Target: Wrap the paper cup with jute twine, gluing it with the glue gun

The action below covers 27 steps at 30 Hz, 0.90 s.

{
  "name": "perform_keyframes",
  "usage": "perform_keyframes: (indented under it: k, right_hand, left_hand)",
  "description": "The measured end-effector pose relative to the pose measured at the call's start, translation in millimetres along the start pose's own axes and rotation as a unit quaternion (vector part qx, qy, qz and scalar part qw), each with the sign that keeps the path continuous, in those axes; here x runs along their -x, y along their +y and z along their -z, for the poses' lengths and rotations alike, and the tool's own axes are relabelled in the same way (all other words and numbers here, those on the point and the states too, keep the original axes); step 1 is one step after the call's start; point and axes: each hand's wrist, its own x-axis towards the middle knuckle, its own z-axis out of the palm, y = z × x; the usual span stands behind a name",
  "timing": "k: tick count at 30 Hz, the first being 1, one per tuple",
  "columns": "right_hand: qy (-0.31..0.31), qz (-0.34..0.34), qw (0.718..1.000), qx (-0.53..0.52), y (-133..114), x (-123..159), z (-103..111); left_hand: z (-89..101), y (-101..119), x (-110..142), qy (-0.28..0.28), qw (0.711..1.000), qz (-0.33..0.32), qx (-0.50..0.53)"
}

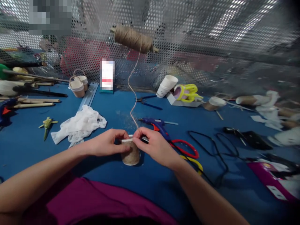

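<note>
A small paper cup (130,157) with a brown, twine-like covering and a pale rim stands upright on the blue table in front of me. My left hand (105,142) grips its left side, thumb on the outer wall and fingers at the rim. At the cup's right rim, my right hand (156,146) pinches the end of a jute twine (132,86). That strand hangs slack from a twine spool (132,39) mounted on the perforated metal screen. The exact contact of twine and rim is hidden by my fingers.
Just beyond my right hand lies a blue glue gun (157,123), with red-handled scissors (186,148) beside it. White cloth (79,125) lies left; two small baskets (77,87), stacked paper cups (167,86) and pliers (150,102) sit farther back. A black cord (217,150) loops at right.
</note>
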Motion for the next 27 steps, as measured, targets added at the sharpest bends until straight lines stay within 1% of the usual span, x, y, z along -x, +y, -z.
perform_keyframes:
  k: [6, 9, 10, 12, 14, 15, 16, 17, 19, 22, 24, 27]
  right_hand:
    - [0.001, 0.014, 1.0, 0.015, 0.6, -2.3, -2.8]
    - [0.006, 0.026, 1.0, 0.004, -2.2, -3.2, -2.5]
    - [0.013, 0.029, 0.999, -0.004, -2.1, -3.7, -0.6]
    - [0.056, 0.018, 0.998, 0.005, 1.4, -5.2, 7.0]
    - [0.122, -0.041, 0.988, 0.09, 10.6, -7.5, 19.2]
    - [0.149, -0.089, 0.972, 0.158, 17.2, -8.8, 26.2]
    - [0.16, -0.147, 0.947, 0.239, 24.7, -10.1, 33.1]
    - [0.156, -0.179, 0.933, 0.271, 32.7, -11.4, 39.4]
    - [0.135, -0.211, 0.921, 0.298, 48.2, -14.1, 48.9]
    - [0.102, -0.235, 0.917, 0.305, 65.4, -19.1, 53.9]
    - [0.1, -0.249, 0.915, 0.301, 71.7, -22.8, 53.8]
    - [0.112, -0.262, 0.918, 0.277, 73.9, -24.8, 54.3]
  left_hand:
    - [-2.7, -3.0, -1.7, 0.017, 0.999, -0.003, 0.045]
    - [-2.8, -1.1, -1.1, 0.019, 0.998, 0.002, 0.052]
    - [-2.3, 0.0, -0.7, 0.017, 0.999, 0.005, 0.049]
    - [-0.3, 2.4, 0.5, 0.012, 0.999, 0.008, 0.037]
    - [2.4, 4.2, 1.7, 0.005, 1.0, 0.01, 0.024]
    - [3.9, 4.7, 2.1, -0.002, 1.0, 0.013, 0.024]
    - [5.2, 5.0, 2.5, -0.01, 0.999, 0.016, 0.028]
    - [6.4, 4.9, 2.7, -0.018, 0.999, 0.019, 0.034]
    - [7.8, 4.3, 2.7, -0.03, 0.998, 0.022, 0.041]
    - [7.4, 3.0, 2.4, -0.026, 0.999, 0.02, 0.041]
    - [6.3, 2.2, 2.2, -0.012, 0.999, 0.017, 0.041]
    - [4.9, 0.4, 1.6, 0.016, 0.999, 0.015, 0.041]
